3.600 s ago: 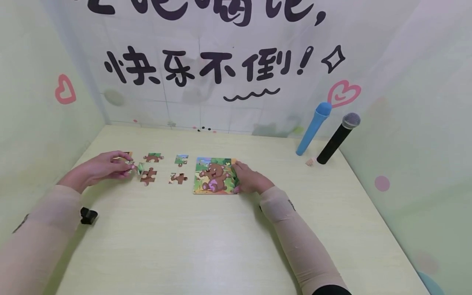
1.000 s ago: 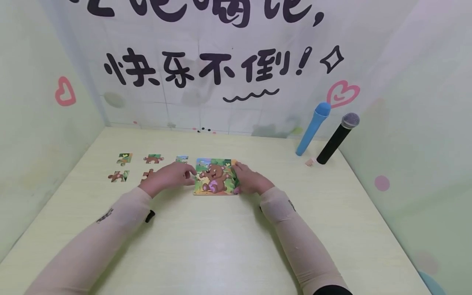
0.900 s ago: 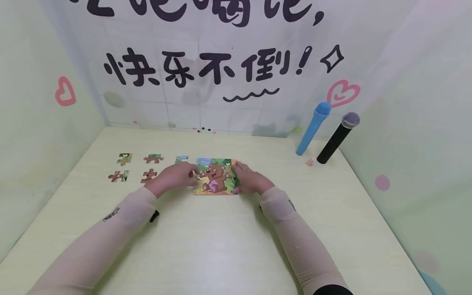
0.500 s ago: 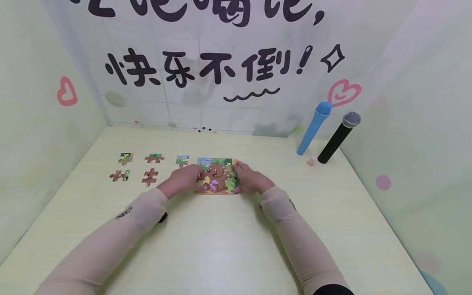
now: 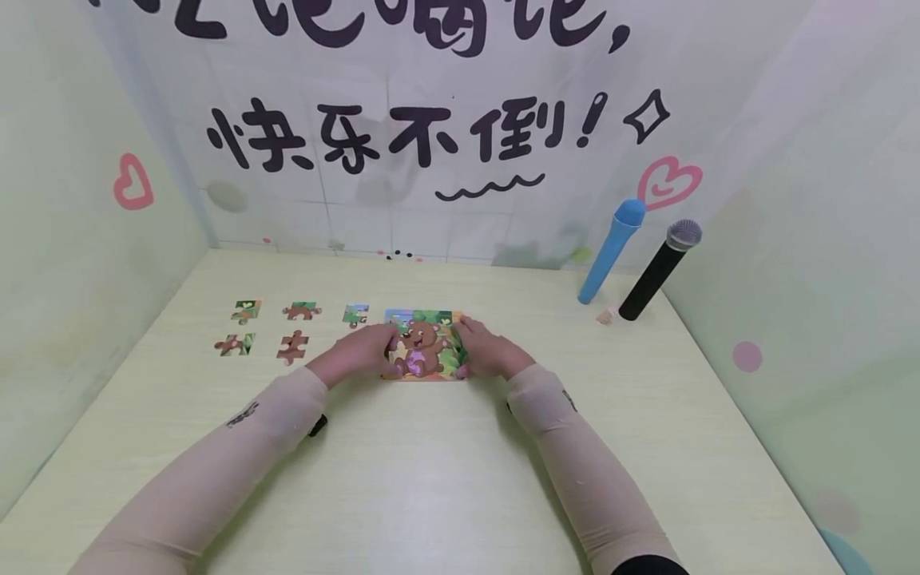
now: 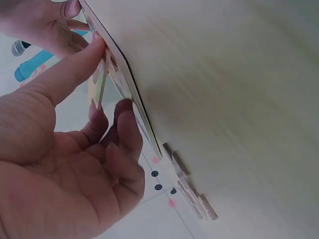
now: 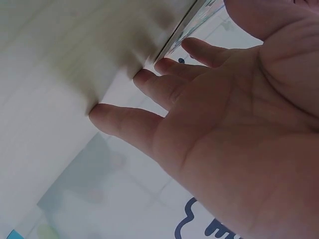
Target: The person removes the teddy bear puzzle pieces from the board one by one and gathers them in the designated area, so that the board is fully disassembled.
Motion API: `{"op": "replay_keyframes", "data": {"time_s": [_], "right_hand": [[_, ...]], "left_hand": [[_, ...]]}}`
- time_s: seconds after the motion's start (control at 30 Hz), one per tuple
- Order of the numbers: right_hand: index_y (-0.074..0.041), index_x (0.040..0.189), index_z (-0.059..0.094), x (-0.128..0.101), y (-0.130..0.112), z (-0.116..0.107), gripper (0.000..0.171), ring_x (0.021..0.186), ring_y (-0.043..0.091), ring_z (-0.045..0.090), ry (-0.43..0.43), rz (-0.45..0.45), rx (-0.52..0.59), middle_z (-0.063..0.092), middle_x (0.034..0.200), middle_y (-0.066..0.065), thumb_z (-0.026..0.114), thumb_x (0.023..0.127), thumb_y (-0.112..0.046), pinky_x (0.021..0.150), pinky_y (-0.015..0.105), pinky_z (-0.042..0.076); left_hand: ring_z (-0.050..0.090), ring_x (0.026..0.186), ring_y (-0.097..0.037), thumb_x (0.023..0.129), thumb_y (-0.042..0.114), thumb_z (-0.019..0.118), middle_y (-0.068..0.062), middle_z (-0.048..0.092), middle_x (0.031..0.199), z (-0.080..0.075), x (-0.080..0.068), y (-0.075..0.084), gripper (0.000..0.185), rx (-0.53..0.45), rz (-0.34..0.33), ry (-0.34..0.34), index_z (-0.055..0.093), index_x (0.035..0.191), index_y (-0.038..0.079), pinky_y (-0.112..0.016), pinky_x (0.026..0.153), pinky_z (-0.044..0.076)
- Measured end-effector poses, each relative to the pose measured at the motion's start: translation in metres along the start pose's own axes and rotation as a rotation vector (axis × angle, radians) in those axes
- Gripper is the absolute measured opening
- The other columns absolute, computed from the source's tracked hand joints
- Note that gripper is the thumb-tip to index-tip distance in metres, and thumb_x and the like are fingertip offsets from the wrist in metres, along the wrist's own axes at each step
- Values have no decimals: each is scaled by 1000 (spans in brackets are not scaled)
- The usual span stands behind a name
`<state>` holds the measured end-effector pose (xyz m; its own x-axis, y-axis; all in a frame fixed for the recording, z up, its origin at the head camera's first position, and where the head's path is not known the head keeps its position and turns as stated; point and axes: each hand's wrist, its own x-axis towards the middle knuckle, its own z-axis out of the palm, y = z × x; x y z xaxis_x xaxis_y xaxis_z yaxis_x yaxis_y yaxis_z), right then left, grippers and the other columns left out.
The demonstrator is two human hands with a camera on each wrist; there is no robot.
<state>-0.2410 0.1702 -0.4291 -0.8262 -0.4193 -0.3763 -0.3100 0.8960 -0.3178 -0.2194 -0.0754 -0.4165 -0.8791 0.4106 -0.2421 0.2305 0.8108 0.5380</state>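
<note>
In the head view a square jigsaw puzzle (image 5: 424,343) with a bear picture lies flat on the table. My left hand (image 5: 358,351) is over its left side. In the left wrist view, that thumb and a finger pinch a tilted puzzle piece (image 6: 102,82) close above the puzzle's surface. My right hand (image 5: 487,348) rests at the right edge of the puzzle. Its fingers are extended, fingertips at the tabletop and puzzle edge in the right wrist view. Several loose puzzle pieces, among them a brown one (image 5: 292,346) and a green-blue one (image 5: 355,314), lie left of the puzzle.
A blue microphone (image 5: 611,251) and a black microphone (image 5: 659,271) stand at the back right of the table. Beside them is a small pinkish object (image 5: 605,316). Printed cloth walls (image 5: 431,224) bound the table at the back and sides.
My left hand has moved right from the loose pieces at far left, where it held a piece, to the puzzle's left side. The right hand has stayed at the puzzle's right edge.
</note>
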Motion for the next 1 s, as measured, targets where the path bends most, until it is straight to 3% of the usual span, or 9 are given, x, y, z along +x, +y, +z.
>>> {"op": "replay_keyframes", "data": {"time_s": [0.23, 0.5, 1.0], "right_hand": [[-9, 161, 21, 0, 1, 1, 84, 155, 32, 6, -1, -22, -9, 4, 169, 16, 71, 95, -26, 117, 63, 23], [-11, 160, 22, 1, 0, 1, 83, 155, 34, 7, 0, -29, -21, 5, 169, 15, 71, 96, -26, 116, 66, 23], [-11, 161, 21, 0, 1, 0, 83, 155, 37, 6, -4, -50, -58, 5, 170, 15, 69, 96, -31, 113, 69, 24]], "left_hand": [[52, 73, -19, 91, 6, 73, -6, 52, 83, 0, 3, -12, 22, -201, 54, -28, 52, 94, 7, -30, 64, 46], [61, 75, -23, 96, 9, 69, -11, 57, 91, -3, 2, -22, 17, -419, 24, -74, 55, 104, 4, -35, 68, 59], [70, 80, -27, 98, 12, 68, -15, 61, 99, -16, -18, -33, 27, -562, -20, -114, 53, 114, -2, -40, 69, 60]]}}
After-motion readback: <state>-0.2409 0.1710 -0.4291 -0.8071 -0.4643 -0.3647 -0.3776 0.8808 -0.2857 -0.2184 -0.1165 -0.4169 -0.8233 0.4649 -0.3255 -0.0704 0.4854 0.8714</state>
